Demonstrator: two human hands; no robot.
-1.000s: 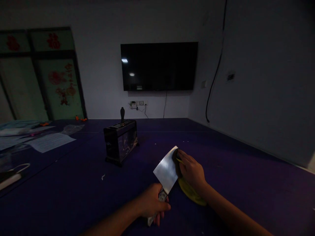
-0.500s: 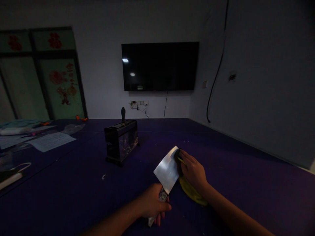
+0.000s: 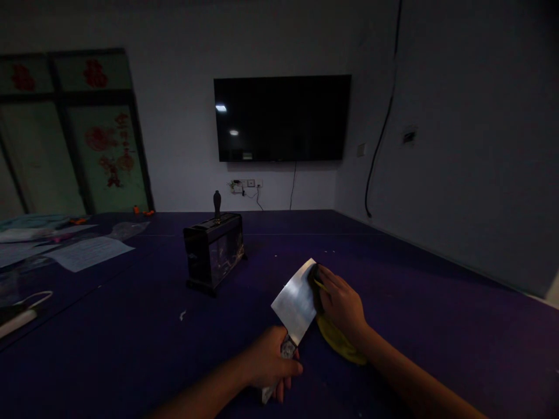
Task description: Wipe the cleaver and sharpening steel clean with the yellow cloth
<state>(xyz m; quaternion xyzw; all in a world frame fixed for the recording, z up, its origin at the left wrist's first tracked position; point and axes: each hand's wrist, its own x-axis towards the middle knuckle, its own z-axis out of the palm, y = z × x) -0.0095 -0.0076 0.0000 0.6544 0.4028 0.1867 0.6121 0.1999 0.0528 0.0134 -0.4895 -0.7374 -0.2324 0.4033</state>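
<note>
1. Far left, sheets of paper lie on the purple tabletop, well apart from your hands.
2. Next comes a black box with clear-looking sides and a dark upright handle on top. It stands beyond your hands, touching neither.
3. Your left hand is wrapped around the patterned grip of the knife, thumb on the near side; the grip's butt end pokes out below your fist. This is the place to take hold: close to the blade, which should help you keep a heavy front end from tipping or twisting.
4. The knife is in the middle, over the tabletop between your two hands, its broad blade slanting up and away from you. Expect stiff metal, likely weighty for its length, unlikely to break, and slick where it shines. You can't tell from here which edge is sharp, so treat every edge as one.
5. On the right, a yellow cloth hangs beneath your right hand, whose fingers bunch it against the blade's right side. It looks soft, thin and light; keep a thick fold under your fingertips, because a single layer would guard them poorly.
</note>
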